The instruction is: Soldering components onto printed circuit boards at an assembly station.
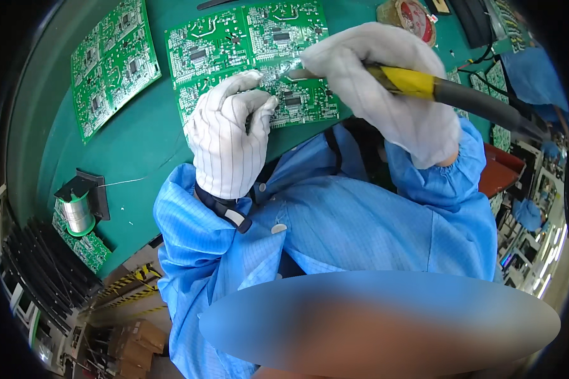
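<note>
My right hand (385, 88), in a white striped glove, grips a soldering iron (408, 82) with a yellow and black handle. The iron's tip reaches down to a green circuit board panel (212, 63), near its middle. My left hand (231, 129), gloved the same way, rests over the panel's near left part with its fingers curled and pinched close to the tip. A thin solder wire (123, 182) leads from a spool (77, 213) at the left toward this hand; the part between the fingers is too fine to see clearly.
Another green board panel (117, 66) lies at the left on the green mat (133, 215). A tape roll (411, 22) is at the far right, with cables (480, 60) and more boards (498, 79) beyond. A red tray (502, 169) stands by my right elbow.
</note>
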Available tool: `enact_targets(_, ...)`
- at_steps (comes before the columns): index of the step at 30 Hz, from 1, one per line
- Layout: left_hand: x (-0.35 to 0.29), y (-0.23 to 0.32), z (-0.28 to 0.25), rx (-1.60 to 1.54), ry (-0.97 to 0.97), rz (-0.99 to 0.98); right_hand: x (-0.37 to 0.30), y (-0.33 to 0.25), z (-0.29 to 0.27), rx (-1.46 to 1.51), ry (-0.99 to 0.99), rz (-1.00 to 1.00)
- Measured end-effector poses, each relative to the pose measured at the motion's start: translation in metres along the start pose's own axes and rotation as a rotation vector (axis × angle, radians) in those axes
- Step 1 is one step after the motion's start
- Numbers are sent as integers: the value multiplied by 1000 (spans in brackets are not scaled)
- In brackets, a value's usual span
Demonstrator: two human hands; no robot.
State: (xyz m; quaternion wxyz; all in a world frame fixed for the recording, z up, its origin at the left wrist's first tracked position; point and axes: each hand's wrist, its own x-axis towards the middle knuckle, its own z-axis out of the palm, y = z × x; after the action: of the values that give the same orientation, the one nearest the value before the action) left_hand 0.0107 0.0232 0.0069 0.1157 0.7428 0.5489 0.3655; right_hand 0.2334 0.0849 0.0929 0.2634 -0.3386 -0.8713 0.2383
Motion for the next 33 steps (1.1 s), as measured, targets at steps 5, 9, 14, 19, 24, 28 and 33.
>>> enact_targets(5,-2,-1,0,-23,13,-9,-6,23,26,29,43,47)
enact_targets(9,-1,-1,0,-19,6,-6,-13,35,32,-96,-8,-13)
enact_targets(14,-2,-1,1,-3,5,-12,-13,37,33,5,-23,48)
enact_targets(19,-2,-1,2,21,11,5,-13,41,37,-78,2,-43)
enact_targets(24,-2,0,1,15,9,3,-15,41,36,-111,41,-103)
enact_targets(28,-2,0,0,-12,12,3,-19,34,30,-234,-36,-106)
enact_targets(33,-2,1,0,4,-1,0,-15,33,29,-83,-80,9)
